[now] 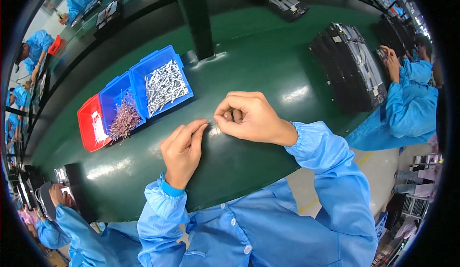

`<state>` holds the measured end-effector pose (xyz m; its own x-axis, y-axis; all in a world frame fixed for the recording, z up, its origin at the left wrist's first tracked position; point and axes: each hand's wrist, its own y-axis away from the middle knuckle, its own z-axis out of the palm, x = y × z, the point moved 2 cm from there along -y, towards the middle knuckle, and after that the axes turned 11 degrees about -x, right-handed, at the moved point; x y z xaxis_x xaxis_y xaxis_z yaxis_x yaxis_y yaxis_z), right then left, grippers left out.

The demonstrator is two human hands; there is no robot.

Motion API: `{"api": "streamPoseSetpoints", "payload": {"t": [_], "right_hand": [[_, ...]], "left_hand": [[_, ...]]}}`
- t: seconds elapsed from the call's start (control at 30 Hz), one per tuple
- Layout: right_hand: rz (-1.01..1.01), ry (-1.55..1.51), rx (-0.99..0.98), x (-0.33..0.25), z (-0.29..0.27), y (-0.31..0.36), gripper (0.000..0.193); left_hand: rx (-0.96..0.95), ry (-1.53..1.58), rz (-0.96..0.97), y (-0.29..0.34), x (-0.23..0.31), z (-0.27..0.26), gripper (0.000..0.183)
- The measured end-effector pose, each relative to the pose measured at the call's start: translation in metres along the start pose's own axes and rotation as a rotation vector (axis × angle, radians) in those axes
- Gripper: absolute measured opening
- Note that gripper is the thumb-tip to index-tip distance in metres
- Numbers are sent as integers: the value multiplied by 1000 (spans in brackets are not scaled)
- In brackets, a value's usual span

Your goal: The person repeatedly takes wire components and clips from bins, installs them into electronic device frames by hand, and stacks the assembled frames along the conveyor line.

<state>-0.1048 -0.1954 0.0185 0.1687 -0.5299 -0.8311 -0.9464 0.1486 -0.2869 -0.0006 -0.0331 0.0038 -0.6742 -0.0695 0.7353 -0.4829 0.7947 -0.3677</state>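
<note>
Over the green table (249,161) my two hands meet, fingertips pinched close together. My left hand (183,147) is closed, thumb against forefinger, on something too small to make out. Beside it my right hand (251,116) is pinched as well, its other fingers curled; what it grips, if anything, is too small to name. To the left stand three joined bins. The nearer red bin (86,123) holds small white pieces (99,127), the middle blue bin (109,92) thin pinkish wired parts (125,116), and the far blue bin (139,73) many white-and-dark small sticks (165,86).
A tall stack of black panels (342,68) stands at the right, beside a co-worker in blue (414,104). A dark post (194,18) rises behind the bins. Another black panel assembly (275,0) lies at the back. At the lower left a co-worker's hand (60,195) touches a dark device.
</note>
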Motion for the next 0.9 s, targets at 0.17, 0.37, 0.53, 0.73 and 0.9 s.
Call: {"api": "streamPoseSetpoints", "payload": {"t": [0.17, 0.37, 0.53, 0.73, 0.9], "right_hand": [[291, -254, 283, 47, -48, -20, 11], [211, -642, 821, 185, -171, -29, 77], [262, -792, 889, 195, -186, -54, 39], [324, -920, 1065, 203, -197, -73, 31], [307, -1085, 1026, 210, -196, -75, 48]], "left_hand": [[66, 58, -93, 4, -13, 1, 11], [3, 355, -327, 7, -25, 20, 12], [7, 305, -310, 8, -23, 20, 12], [3, 328, -312, 8, -23, 21, 14], [4, 282, -291, 6, -24, 21, 12]]}}
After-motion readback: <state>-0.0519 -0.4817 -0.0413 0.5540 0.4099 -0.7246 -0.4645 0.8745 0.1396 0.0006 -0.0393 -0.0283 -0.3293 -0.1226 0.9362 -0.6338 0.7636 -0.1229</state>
